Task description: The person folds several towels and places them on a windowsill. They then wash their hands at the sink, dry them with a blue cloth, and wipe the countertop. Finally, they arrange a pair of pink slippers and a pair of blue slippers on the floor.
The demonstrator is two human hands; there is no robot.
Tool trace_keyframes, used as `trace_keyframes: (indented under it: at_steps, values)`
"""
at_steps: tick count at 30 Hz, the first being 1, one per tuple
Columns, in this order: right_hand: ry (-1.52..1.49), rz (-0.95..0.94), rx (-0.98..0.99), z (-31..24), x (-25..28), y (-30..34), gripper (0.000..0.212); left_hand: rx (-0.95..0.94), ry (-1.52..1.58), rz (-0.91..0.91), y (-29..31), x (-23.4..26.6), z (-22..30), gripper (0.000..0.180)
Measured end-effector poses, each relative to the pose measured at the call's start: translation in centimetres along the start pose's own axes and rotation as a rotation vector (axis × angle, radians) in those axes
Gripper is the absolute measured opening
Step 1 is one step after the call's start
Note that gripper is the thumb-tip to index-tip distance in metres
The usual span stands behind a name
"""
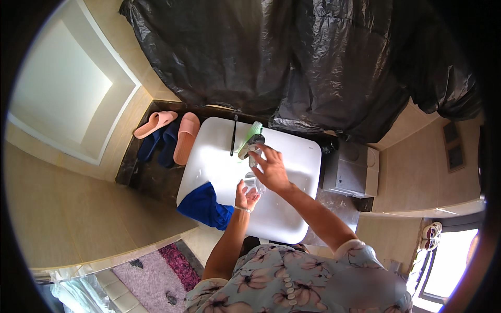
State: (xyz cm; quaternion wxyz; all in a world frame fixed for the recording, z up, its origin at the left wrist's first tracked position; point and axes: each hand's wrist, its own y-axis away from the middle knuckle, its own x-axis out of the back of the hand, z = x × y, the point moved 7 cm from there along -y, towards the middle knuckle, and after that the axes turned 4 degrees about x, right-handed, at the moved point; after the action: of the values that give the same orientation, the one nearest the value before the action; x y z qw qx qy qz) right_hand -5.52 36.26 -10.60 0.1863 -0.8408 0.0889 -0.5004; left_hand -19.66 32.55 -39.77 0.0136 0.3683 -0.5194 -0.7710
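My left hand (244, 198) is closed around a clear cup (254, 182) over the basin of the white sink (300, 224). Just above the cup, my right hand (272, 169) reaches to the metal faucet (255, 139), its fingers bent at the handle. Whether those fingertips grip the handle or only rest on it is hard to make out. Behind the faucet lies a pale green bristled thing, perhaps a brush (255, 128). To its left, a black toothbrush (234, 136) lies on the sink's back ledge. A blue cloth (201, 205) hangs over the front left rim.
Pink slippers (186, 138) and dark blue slippers (168, 146) stand on the dark ledge left of the sink. Black plastic sheeting (334, 68) covers the wall behind. A grey box (347, 169) sits close on the right. A pink and purple rug (156, 276) lies at lower left.
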Motion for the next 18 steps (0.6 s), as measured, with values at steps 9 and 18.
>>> trace_keyframes:
  at_steps: [9, 18]
  values:
    - [0.393, -0.123, 0.415, -1.0, -6.4, -5.6, 0.017, 0.100, 0.081, 0.001, -4.6, -2.8, 0.1, 0.112]
    - [-0.031, 0.116, 0.189, -2.0, -0.5, -4.5, 0.034, 0.059, 0.065, -0.107, -5.6, -3.3, 1.0, 0.069]
